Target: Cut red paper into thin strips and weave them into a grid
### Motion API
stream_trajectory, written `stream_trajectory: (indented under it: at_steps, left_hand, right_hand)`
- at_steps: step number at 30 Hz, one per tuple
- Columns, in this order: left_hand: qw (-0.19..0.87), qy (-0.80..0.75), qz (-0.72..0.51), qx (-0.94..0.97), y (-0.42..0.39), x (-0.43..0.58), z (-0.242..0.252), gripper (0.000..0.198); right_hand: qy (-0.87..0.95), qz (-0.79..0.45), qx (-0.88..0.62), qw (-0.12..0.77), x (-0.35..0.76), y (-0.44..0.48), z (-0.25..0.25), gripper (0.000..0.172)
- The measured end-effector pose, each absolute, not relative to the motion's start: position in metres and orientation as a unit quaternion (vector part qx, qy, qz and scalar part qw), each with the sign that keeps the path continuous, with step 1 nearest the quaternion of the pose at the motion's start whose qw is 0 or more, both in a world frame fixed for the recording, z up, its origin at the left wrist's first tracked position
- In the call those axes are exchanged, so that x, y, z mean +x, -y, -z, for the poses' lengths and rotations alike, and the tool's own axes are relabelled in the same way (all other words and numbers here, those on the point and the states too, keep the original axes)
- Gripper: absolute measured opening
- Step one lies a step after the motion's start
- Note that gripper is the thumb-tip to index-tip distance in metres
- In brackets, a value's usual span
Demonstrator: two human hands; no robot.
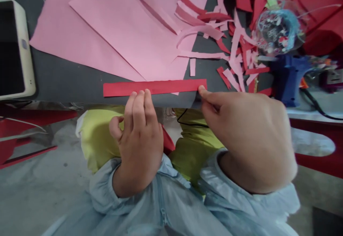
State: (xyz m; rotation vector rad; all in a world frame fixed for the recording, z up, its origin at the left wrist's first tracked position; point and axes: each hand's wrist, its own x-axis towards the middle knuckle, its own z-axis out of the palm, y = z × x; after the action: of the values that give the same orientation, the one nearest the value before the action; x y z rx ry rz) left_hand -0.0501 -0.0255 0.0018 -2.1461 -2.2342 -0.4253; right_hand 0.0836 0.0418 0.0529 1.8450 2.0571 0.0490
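Observation:
A long red paper strip lies flat along the near edge of the dark grey table. My left hand rests its fingertips against the strip's lower edge near the middle, fingers together and curled, thumb tucked under. My right hand pinches the strip's right end at the table edge between thumb and forefinger. Pale blue sleeves cover both wrists.
Large pink paper sheets lie behind the strip. Pink and red paper scraps litter the right. A blue glue gun with a black cord stands at far right, a clear bag of small items above it. A white-framed device sits at left.

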Motion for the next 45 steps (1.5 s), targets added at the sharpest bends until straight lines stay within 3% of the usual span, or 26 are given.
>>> stream_trajectory:
  at_steps: [12, 27, 33, 38, 45]
  left_hand:
    - [0.007, 0.736, 0.139, -0.663, 0.036, -0.074, -0.001, 0.054]
    - [-0.006, 0.769, 0.139, -0.624, 0.038, -0.092, 0.001, 0.060]
    - [-0.029, 0.771, 0.141, -0.620, 0.033, -0.094, -0.002, 0.060]
    - [-0.013, 0.771, 0.149, -0.619, 0.034, -0.095, 0.000, 0.058]
    - [0.013, 0.771, 0.198, -0.605, 0.033, -0.097, 0.005, 0.048]
  right_hand:
    - [-0.730, -0.019, 0.662, 0.168, 0.088, -0.041, -0.051, 0.031]
    - [-0.736, -0.013, 0.659, 0.154, 0.084, -0.046, -0.051, 0.038]
    - [-0.739, -0.023, 0.672, 0.049, 0.077, -0.047, -0.049, 0.026]
    - [-0.840, 0.067, 0.526, -0.117, 0.058, -0.050, -0.034, 0.028]
    - [-0.873, 0.152, 0.438, -0.150, 0.037, -0.064, -0.018, 0.019]
